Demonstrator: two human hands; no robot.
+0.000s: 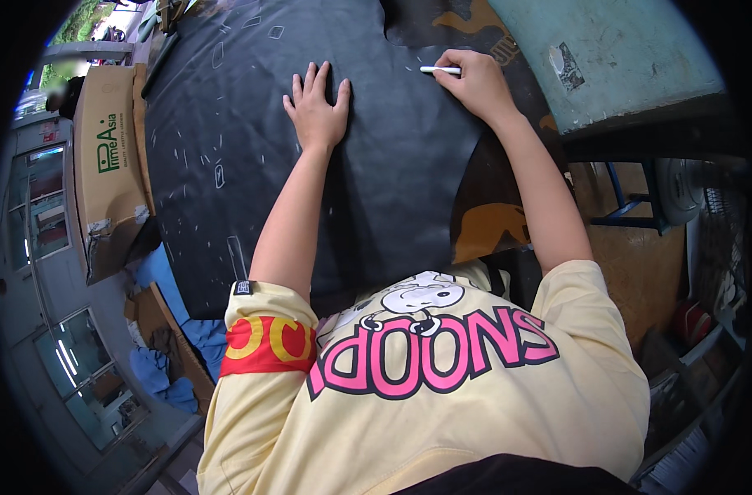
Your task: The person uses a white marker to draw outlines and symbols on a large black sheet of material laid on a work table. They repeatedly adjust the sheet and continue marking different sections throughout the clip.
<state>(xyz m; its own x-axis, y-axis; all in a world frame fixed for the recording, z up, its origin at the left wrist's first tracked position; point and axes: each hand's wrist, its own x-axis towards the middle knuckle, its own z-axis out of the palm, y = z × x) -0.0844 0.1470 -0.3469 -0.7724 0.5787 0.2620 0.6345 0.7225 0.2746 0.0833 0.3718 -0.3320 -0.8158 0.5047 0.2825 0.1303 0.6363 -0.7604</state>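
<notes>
Left hand point(320, 120): spread flat on black sheet point(392, 165), nothing held. Right hand point(479, 87): grip pinched round white pen point(436, 70), near sheet's edge. Between, I see open room.

Left hand point(320, 114) on sheet point(392, 173) — carton point(110, 186) at sheet's left.

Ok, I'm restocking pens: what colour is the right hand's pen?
The pen is white; see the head view.
</notes>
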